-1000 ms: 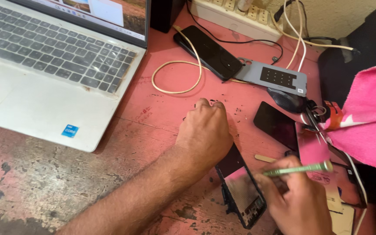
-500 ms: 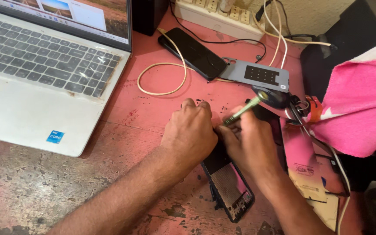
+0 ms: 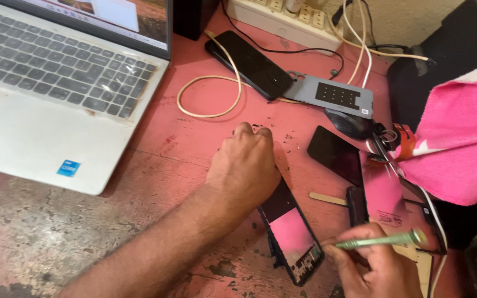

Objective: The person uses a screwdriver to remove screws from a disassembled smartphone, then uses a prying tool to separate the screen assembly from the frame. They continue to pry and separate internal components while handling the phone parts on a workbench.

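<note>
My left hand (image 3: 244, 168) rests fingers-down on the upper end of an opened phone body (image 3: 293, 237) that lies on the worn pink table (image 3: 189, 143). The phone's inside shows a pink panel and a small circuit board at its lower end. My right hand (image 3: 374, 267) sits at the bottom right, closed around a thin green tool (image 3: 379, 240) held nearly level, its tip close to the phone's right edge.
A silver laptop (image 3: 56, 94) stands open at the left. Behind lie a black phone (image 3: 249, 63), a grey back cover (image 3: 335, 96), a looped cream cable (image 3: 216, 96) and a power strip (image 3: 282, 16). A dark screen panel (image 3: 335, 154), a wooden stick (image 3: 327, 198) and pink cloth (image 3: 459, 138) are at the right.
My right hand with the green tool has pulled back from beside my left hand to the lower right. The left hand has stayed on the phone.
</note>
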